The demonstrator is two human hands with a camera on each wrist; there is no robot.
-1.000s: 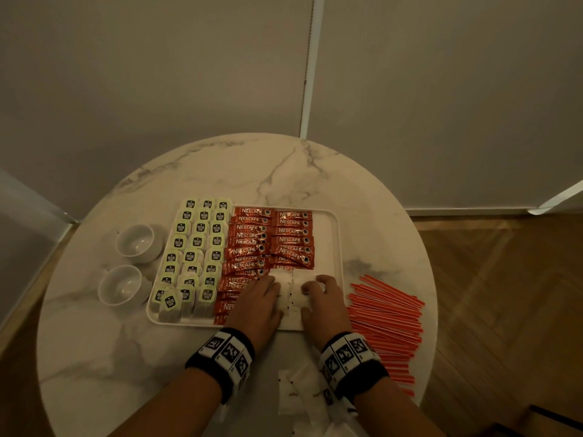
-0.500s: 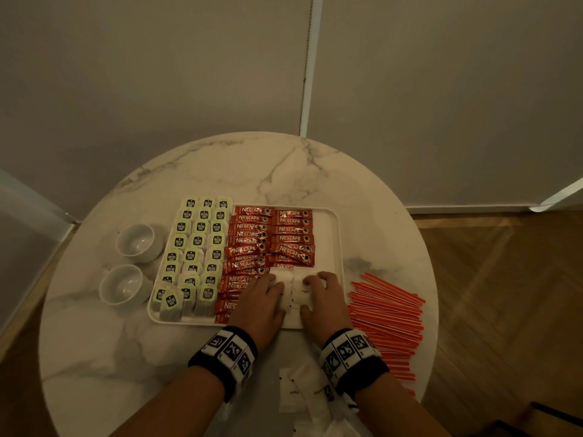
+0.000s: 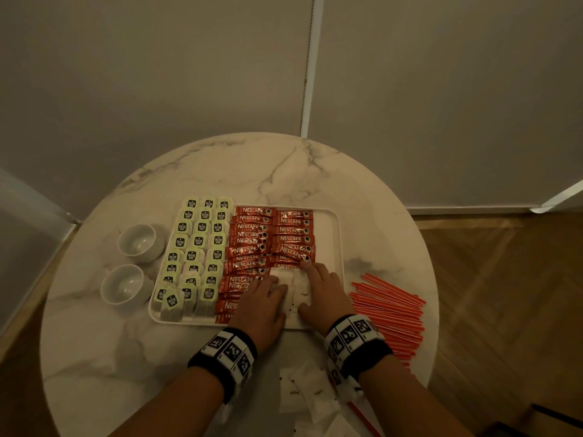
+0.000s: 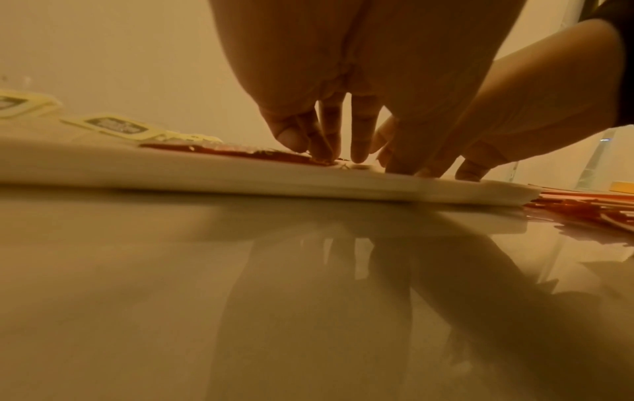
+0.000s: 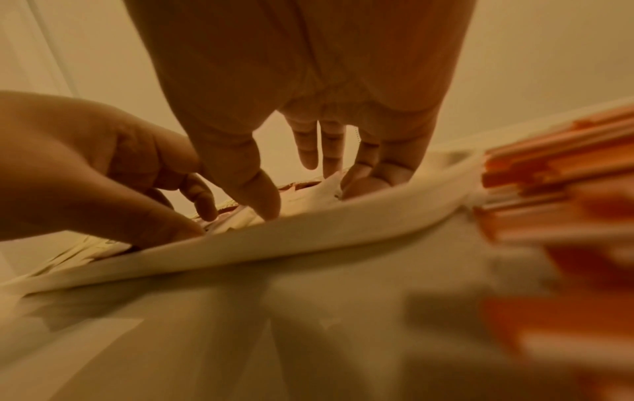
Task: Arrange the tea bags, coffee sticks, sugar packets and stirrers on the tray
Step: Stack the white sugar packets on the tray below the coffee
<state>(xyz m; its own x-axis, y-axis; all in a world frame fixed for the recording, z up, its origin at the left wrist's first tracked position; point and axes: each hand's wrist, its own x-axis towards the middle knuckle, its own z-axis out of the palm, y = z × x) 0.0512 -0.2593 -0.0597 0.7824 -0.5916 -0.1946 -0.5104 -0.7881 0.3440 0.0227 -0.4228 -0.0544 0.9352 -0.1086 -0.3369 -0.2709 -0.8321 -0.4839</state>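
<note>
Resting on the near part of the tray [image 3: 336, 234], both hands bracket a small stack of white sugar packets [image 3: 295, 287]; the left hand [image 3: 263, 299] lies flat against the stack's left side, fingers extended and loosely spread, tips down on the tray's contents, gripping nothing; the right hand [image 3: 321, 290] lies against the stack's right side, fingers likewise straight, its forefinger reaching up to the nearest coffee sticks [image 3: 271, 238], thumb pressed at the stack's near edge; the coffee sticks fill the tray's middle in two red columns; tea bags [image 3: 197, 250] fill the tray's left portion in three columns; a bare strip of tray remains along its right edge; red stirrers [image 3: 388, 305] lie in a loose pile on the table [image 3: 284, 171] just right of the tray; more sugar packets lie scattered on the table near of the tray, between the wrists; two white cups [image 3: 132, 263] stand just left of the tray.
</note>
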